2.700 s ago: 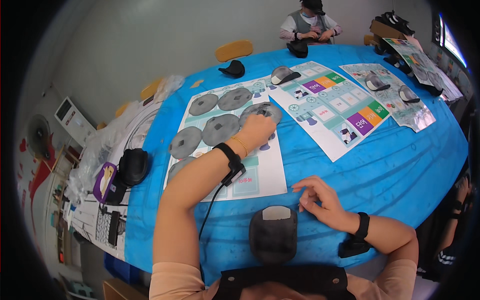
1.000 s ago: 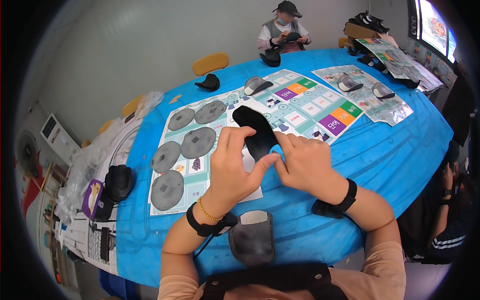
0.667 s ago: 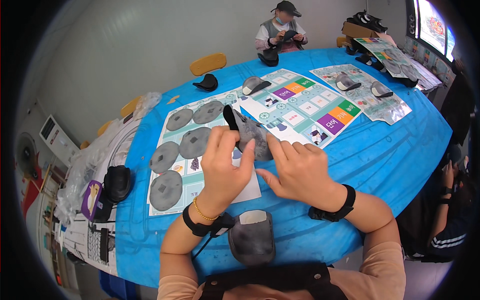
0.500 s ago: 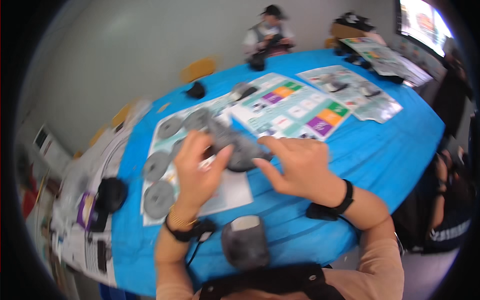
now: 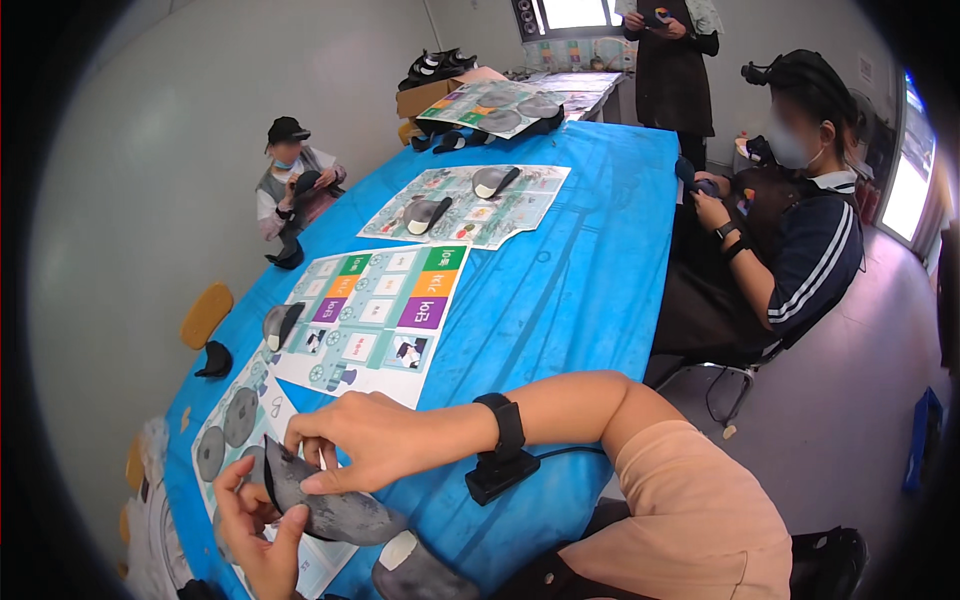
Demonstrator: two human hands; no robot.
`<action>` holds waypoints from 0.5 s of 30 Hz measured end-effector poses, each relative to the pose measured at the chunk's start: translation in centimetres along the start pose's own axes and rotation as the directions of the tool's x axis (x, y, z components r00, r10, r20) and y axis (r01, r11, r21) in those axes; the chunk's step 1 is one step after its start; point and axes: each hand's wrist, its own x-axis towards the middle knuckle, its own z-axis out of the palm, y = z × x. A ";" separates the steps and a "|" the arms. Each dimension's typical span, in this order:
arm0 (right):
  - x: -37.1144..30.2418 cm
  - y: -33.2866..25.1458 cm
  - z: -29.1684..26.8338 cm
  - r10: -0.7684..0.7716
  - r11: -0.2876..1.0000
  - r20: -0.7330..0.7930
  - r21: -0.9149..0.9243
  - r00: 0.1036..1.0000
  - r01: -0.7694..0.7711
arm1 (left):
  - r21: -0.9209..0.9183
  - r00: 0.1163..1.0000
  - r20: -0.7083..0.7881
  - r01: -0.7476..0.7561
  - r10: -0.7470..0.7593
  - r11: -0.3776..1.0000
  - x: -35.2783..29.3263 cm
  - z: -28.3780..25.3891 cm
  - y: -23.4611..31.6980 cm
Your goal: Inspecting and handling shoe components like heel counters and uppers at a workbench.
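Note:
A mottled grey, felt-like, rounded piece (image 5: 345, 515) with a dark opening at its left end is held between my two hands. My left hand (image 5: 262, 540) grips it at the open end, thumb on the near side and fingers bent behind the edge. From above, my right hand (image 5: 375, 440) pinches its upper edge, thumb on the grey face; some fingertips are hidden. Just nearer me on the table lies a similar dark grey piece (image 5: 430, 578) with a whitish patch. Grey round discs (image 5: 240, 417) rest on a printed sheet beyond my left hand.
A blue cloth (image 5: 560, 300) covers the long table. Printed sheets (image 5: 400, 385) lie on it, some bearing grey-and-black pieces (image 5: 428, 215). A black curved piece (image 5: 214, 360) is at the left edge. Co-workers sit at left and right (image 5: 800, 230); another stands behind. A wrist device's cable (image 5: 570, 452) trails from my right arm.
The view has swung to the right, bringing the co-worker on the right and a standing person into sight. My hands and the grey piece now appear lower and further left, still held together.

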 end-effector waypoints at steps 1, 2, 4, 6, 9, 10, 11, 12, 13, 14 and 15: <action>0.0 0.0 0.0 -0.003 1.000 -0.033 -0.005 0.999 0.003 | -0.033 1.000 -0.015 0.003 -0.003 0.999 0.0 0.0 0.0; -0.1 -0.1 -0.1 -0.006 1.000 -0.064 0.000 0.998 0.006 | -0.017 0.999 -0.040 0.027 -0.028 0.999 0.0 0.2 0.0; -0.3 -0.3 -0.1 -0.014 0.999 -0.068 -0.038 0.998 0.011 | -0.111 0.982 -0.102 0.150 -0.161 0.982 0.0 0.4 0.0; -0.5 -0.4 -0.1 -0.044 0.997 -0.076 -0.062 0.996 0.040 | -0.104 0.982 -0.108 0.143 -0.154 0.984 0.1 0.6 0.1; -0.7 -0.4 0.0 -0.114 0.990 -0.094 -0.093 0.989 0.105 | 0.101 0.998 -0.055 -0.013 0.019 0.995 0.3 0.7 0.6; -0.8 -0.3 0.1 -0.130 0.987 -0.099 -0.103 0.987 0.119 | 0.200 0.997 -0.054 -0.034 0.046 0.979 0.1 0.8 1.0; -0.8 -0.2 0.2 -0.134 0.986 -0.100 -0.109 0.986 0.123 | 0.296 0.996 -0.049 -0.056 0.074 0.954 0.0 0.9 1.2; -0.9 -0.1 0.3 -0.154 0.984 -0.107 -0.105 0.982 0.143 | 0.479 0.997 -0.001 -0.067 0.078 0.875 -0.3 0.9 1.7; -0.8 0.0 0.4 -0.162 0.984 -0.113 -0.095 0.980 0.151 | 0.554 0.994 -0.013 -0.087 0.113 0.828 -0.5 1.0 2.1; -1.0 0.1 0.6 -0.168 0.984 -0.120 -0.086 0.978 0.159 | 0.625 0.988 -0.019 -0.105 0.150 0.774 -0.7 1.1 2.4; -1.0 0.2 0.7 -0.184 0.981 -0.129 -0.086 0.975 0.174 | 0.690 0.982 -0.022 -0.121 0.189 0.714 -0.7 1.2 2.7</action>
